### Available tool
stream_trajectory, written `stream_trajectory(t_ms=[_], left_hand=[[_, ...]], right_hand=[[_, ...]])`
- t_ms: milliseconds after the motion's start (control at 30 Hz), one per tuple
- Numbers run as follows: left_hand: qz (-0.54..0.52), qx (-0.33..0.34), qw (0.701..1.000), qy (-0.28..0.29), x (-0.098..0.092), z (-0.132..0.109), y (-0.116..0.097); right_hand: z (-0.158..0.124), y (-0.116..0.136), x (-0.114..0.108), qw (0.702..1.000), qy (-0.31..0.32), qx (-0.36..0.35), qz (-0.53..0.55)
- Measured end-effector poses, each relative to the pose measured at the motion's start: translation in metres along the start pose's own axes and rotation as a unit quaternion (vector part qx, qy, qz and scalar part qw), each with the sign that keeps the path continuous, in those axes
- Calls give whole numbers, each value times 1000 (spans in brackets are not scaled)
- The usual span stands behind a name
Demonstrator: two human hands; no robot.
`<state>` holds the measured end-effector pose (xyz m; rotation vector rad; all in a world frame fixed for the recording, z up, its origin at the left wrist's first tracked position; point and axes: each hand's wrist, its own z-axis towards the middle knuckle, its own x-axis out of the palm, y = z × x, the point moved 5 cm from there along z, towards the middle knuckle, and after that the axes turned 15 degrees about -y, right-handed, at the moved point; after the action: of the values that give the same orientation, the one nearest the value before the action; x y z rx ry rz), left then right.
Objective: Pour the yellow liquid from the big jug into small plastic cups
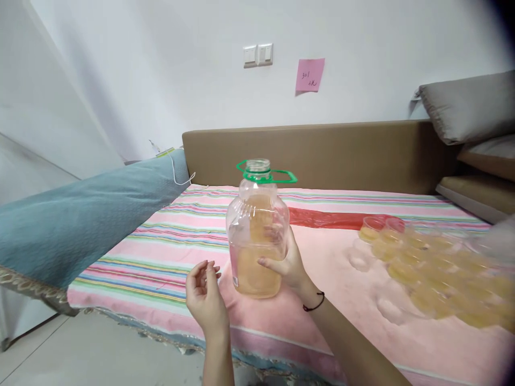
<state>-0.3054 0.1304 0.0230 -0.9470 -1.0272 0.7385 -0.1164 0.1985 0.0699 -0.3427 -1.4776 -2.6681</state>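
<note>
A big clear plastic jug stands upright on the pink part of the striped cover, partly filled with pale yellow liquid. Its mouth has no cap, and a green carry handle circles the neck. My right hand grips the jug's right side, thumb across the front and fingers behind it. To the jug's left, my left hand is raised, fingers loosely curled, thumb apart, holding nothing. Many clear plastic cups of yellow liquid cluster at the right, blurred.
A red plastic bag lies behind the jug. The sofa back rises beyond it. A blue-covered armrest is at left, with a white cable. Grey cushions are stacked at far right.
</note>
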Motion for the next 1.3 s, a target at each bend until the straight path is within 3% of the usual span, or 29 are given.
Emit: stream_trajectory(t_ms=[167,367,467,567,633,733,833,933,1033,1300], left_hand=[[-8,14,999,28,9,-3,0],[46,-4,998,49,16,-30,-12],[53,8,991,122,24,-58,-19],[57,-17,968,245,36,-101,-17],[23,-79,926,369,46,-142,-14],[-85,-213,803,550,55,-215,-14],[-128,-318,667,661,53,-279,-16],[-148,-373,575,713,48,-318,-21],[-127,-400,529,737,45,-339,-26],[-95,-464,476,741,35,-374,-20]], right_hand=[[-8,53,-45,1000,-17,12,17],[-38,91,-122,997,-55,46,-43],[-60,102,-162,992,-76,71,-75],[-88,111,-199,986,-95,91,-104],[-107,116,-223,980,-112,110,-121],[-135,122,-256,967,-150,138,-153],[-155,130,-285,952,-175,158,-194],[-169,140,-309,937,-183,167,-248],[-177,148,-330,917,-182,183,-305],[-183,160,-366,877,-163,233,-388]])
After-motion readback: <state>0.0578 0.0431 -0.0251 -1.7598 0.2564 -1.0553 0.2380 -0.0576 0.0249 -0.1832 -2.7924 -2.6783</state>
